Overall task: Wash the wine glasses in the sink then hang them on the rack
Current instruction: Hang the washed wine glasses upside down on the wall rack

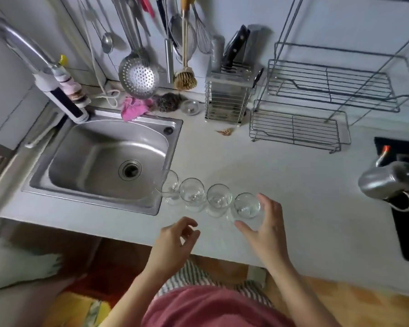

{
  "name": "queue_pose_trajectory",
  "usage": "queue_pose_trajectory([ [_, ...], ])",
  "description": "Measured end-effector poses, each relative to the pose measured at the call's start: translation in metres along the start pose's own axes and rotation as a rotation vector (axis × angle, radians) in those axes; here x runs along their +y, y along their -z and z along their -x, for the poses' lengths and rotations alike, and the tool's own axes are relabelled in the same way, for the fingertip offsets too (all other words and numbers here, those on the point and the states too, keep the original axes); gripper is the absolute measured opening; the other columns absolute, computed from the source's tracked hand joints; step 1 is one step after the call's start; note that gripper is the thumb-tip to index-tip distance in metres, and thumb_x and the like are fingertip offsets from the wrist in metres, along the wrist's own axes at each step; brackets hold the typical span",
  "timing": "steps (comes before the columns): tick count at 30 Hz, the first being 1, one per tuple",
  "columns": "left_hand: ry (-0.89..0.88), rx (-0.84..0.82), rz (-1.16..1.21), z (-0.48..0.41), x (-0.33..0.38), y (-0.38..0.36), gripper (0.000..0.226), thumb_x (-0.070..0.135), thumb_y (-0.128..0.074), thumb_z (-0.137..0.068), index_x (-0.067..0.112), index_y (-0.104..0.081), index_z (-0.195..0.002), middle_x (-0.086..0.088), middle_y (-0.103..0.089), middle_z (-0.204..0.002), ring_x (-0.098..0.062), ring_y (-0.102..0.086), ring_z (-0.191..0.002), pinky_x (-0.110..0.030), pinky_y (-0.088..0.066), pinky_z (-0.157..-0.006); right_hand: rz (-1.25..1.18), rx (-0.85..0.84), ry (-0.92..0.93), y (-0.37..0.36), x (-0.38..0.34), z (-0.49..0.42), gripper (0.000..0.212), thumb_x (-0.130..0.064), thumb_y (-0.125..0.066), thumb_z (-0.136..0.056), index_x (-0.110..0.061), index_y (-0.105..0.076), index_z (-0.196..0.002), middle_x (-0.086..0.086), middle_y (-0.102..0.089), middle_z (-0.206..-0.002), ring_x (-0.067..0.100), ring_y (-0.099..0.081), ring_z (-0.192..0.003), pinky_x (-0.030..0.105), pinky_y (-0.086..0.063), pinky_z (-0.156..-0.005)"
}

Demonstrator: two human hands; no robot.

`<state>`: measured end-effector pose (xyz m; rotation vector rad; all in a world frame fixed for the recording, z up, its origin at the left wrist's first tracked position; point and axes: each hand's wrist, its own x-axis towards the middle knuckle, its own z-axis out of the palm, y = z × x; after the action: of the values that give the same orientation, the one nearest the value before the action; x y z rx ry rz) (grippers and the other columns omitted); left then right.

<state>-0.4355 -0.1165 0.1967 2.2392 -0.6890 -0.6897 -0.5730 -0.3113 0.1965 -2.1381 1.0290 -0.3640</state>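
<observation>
Right hand [265, 226] spread round rightmost glass [247, 206] for pickup, not gripping.
Left hand [177, 237] loose, empty; sink [99, 149] waits at 10 o'clock.

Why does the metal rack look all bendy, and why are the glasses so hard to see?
Head view: the wide-angle lens bows straight lines near the edges, so the rack seems to lean and curve; the clear wine glasses show mostly as pale rims against the pale counter; soft glare sits on the sink walls; the left hand looks slightly blurred.
</observation>
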Motion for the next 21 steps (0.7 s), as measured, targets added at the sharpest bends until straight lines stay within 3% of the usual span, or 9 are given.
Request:
queue_pose_trajectory([
  [6,-0.083,-0.081,-0.011,-0.010,-0.023,0.030,0.011,0.028,-0.070,-0.094,0.028,-0.069,-0.104,0.018,-0.067,-0.075,0.003,-0.064,-0.082,-0.005,-0.044,-0.066,0.046,0.015,-0.122,-0.030,-0.009,0.001,0.093,-0.026,-0.087,-0.072,-0.023,-0.033,-0.148,0.001,-0.038,-0.142,0.021,-0.044,-0.129,0.030,-0.044,-0.097],
  [10,-0.112,-0.155,0.013,-0.007,-0.027,0.025,0.010,0.026,-0.071,-0.093,0.027,-0.069,-0.103,0.014,-0.070,-0.074,-0.001,-0.067,-0.078,-0.010,-0.046,-0.064,0.079,0.085,-0.126,-0.039,-0.006,-0.004,0.083,-0.023,-0.086,-0.073,-0.023,-0.040,-0.142,0.000,-0.044,-0.135,0.021,-0.050,-0.121,0.025,-0.043,-0.090],
  [15,-0.102,-0.260,0.061,-0.006,-0.016,0.010,0.010,0.026,-0.069,-0.093,0.024,-0.070,-0.102,0.010,-0.074,-0.077,-0.005,-0.069,-0.076,-0.026,-0.055,-0.071,0.116,0.085,-0.150,-0.037,-0.007,-0.016,0.071,-0.027,-0.085,-0.072,-0.017,-0.045,-0.130,0.002,-0.053,-0.126,0.025,-0.056,-0.111,0.028,-0.044,-0.082],
  [18,-0.116,-0.361,0.114,-0.009,-0.003,0.001,0.005,0.023,-0.068,-0.092,0.024,-0.071,-0.096,0.010,-0.075,-0.075,-0.003,-0.070,-0.073,-0.021,-0.054,-0.069,0.110,0.171,-0.172,-0.028,-0.011,-0.008,0.069,-0.030,-0.085,-0.073,-0.019,-0.043,-0.127,0.000,-0.054,-0.125,0.023,-0.056,-0.110,0.030,-0.048,-0.083],
  [21,-0.078,-0.480,0.242,-0.015,0.025,-0.011,0.010,0.022,-0.062,-0.096,0.020,-0.071,-0.093,0.002,-0.076,-0.077,-0.009,-0.072,-0.070,-0.034,-0.060,-0.071,0.065,0.318,-0.173,-0.006,-0.019,0.006,0.073,-0.032,-0.086,-0.073,-0.023,-0.040,-0.129,-0.003,-0.053,-0.128,0.019,-0.057,-0.110,0.030,-0.053,-0.082],
])
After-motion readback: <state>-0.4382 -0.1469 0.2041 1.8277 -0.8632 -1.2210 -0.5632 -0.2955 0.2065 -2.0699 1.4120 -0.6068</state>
